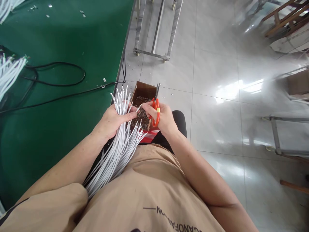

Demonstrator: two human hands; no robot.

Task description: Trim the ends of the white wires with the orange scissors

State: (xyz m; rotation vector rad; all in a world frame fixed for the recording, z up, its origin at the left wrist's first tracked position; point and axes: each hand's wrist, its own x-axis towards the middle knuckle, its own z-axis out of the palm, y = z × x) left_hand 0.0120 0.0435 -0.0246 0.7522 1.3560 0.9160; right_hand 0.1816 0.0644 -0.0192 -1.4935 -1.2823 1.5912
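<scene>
A thick bundle of white cables lies across my lap, its cut ends pointing away from me. My left hand is closed around part of that bundle, with the thumb laid over one cable end. Orange-handled scissors rest in my right hand, blades pointing up and away. The thumb and index finger of that same hand pinch the tip of a single cable held out from the bundle. More loose cable ends fan out below, between my hands.
Under my hands stands an open cardboard box with small scraps in it. At left, a green table carries a black cord and more white cables. A wheeled metal frame stands on the grey tiled floor.
</scene>
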